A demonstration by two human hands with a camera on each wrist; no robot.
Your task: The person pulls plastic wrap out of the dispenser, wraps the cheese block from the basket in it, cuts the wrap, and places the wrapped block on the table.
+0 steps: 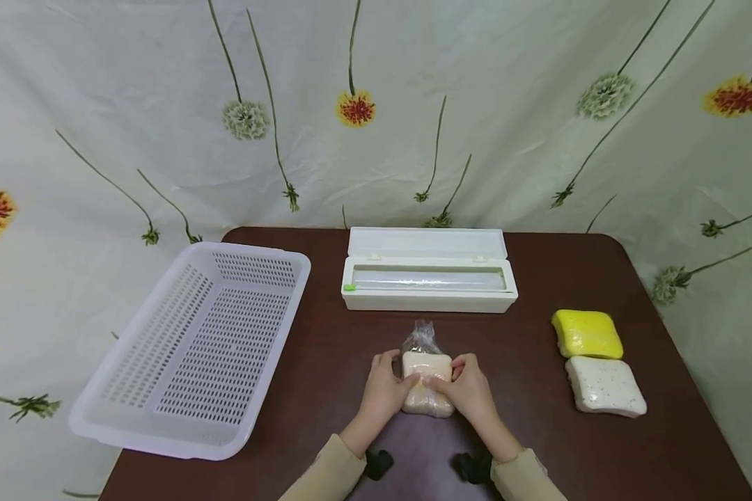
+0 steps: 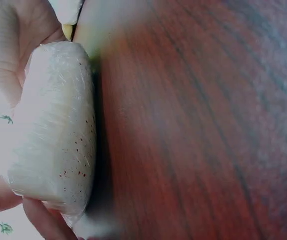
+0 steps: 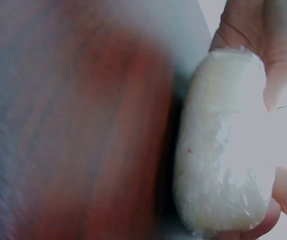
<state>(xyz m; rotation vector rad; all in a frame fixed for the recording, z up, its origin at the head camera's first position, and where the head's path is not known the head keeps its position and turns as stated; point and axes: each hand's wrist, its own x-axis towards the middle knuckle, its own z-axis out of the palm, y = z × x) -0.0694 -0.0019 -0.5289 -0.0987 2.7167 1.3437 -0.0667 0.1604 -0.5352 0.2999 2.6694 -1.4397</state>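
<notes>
A pale cream block [image 1: 427, 400] wrapped in clear cling film lies on the table in front of me, with loose film [image 1: 423, 337] bunched up past its far end. Its left side is held by my left hand [image 1: 381, 390], thumb on top and fingers along the edge. My right hand [image 1: 473, 391] grips the opposite side, its thumb also on top. Close up in the left wrist view, the wrapped block [image 2: 58, 130] shows small dark red specks and creased film. In the right wrist view, the block's other side [image 3: 218, 150] is smoothly rounded.
Beyond the hands stands a white cling film dispenser [image 1: 429, 303], lid raised, roll inside. A white perforated basket [image 1: 269, 358] is at the left. To the right lie a yellow wrapped block [image 1: 587, 334] and a speckled white one [image 1: 604, 385], on the dark brown table [image 1: 514, 348].
</notes>
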